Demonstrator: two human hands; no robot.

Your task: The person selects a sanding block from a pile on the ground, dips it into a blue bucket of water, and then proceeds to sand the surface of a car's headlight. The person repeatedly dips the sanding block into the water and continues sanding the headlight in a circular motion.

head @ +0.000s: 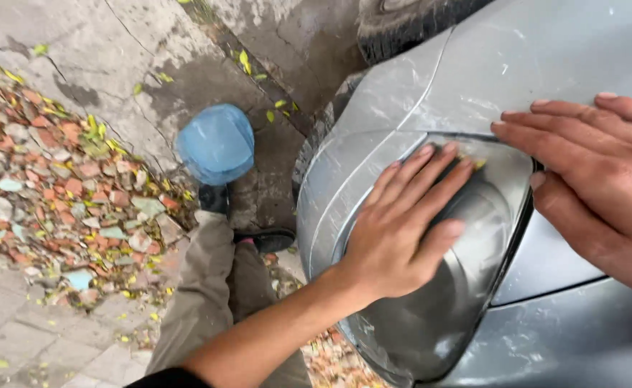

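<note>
A silver car's headlight (438,316) fills the lower middle, its lens dull and hazy. My left hand (402,230) lies palm down on the lens, fingers stretched up and to the right. It presses a small dark sheet with a yellow edge (476,164) that shows only past the fingertips. My right hand (603,179) rests flat on the silver body panel (488,65) just right of the headlight, with its fingers apart, pointing left and holding nothing.
A blue plastic-covered round thing (217,142) sits on the wet concrete to the left of the car. My trouser leg (204,287) and black shoe (265,239) are beside the bumper. Broken brick rubble (50,172) lies at left, a tyre (402,29) at the top.
</note>
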